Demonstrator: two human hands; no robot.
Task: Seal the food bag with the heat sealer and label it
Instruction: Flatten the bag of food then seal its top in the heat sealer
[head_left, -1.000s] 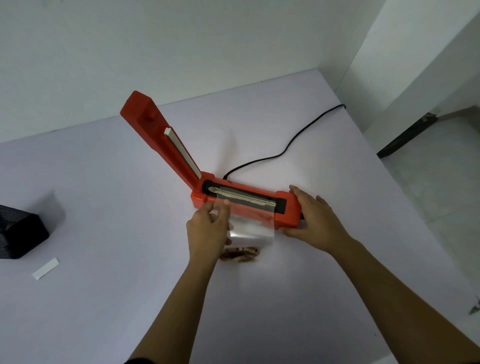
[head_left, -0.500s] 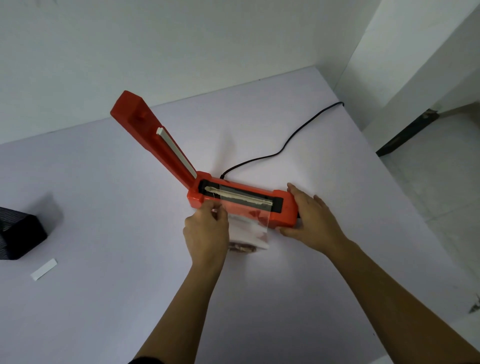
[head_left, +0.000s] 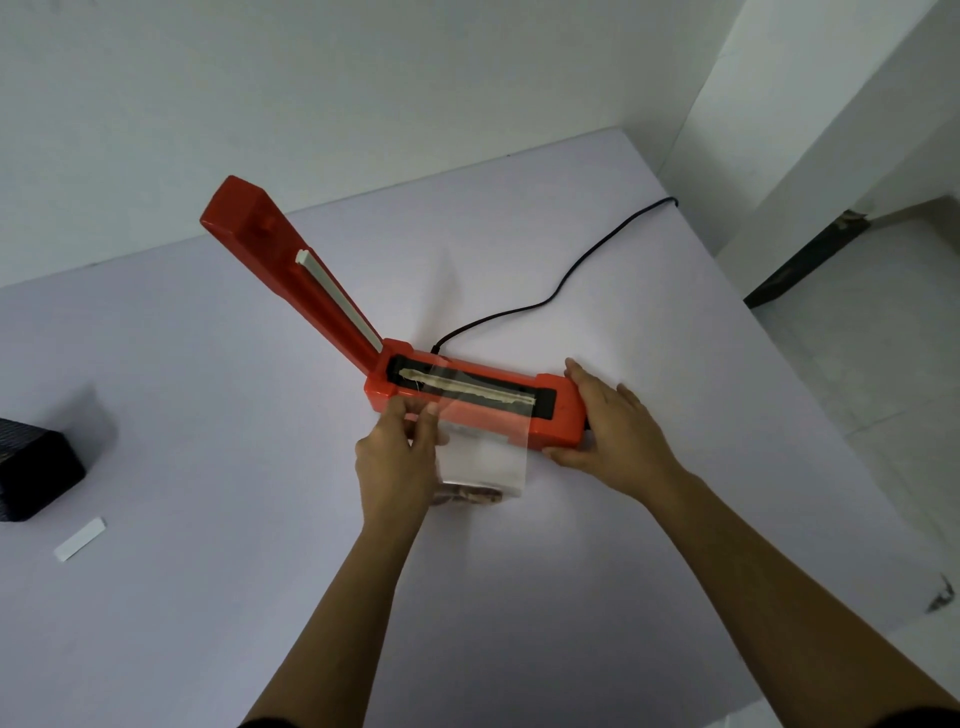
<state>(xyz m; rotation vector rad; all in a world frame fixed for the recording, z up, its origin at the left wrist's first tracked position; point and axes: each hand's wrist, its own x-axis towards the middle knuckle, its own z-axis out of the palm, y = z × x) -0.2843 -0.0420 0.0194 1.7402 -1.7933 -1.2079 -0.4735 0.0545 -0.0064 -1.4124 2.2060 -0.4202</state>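
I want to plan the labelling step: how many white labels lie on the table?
1. The label lies flat at the left side of the table, near the black box but not touching it. Others may be hidden outside the view.

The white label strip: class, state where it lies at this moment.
In the head view the white label strip lies flat on the left side of the table, just nearer the camera than the black box.
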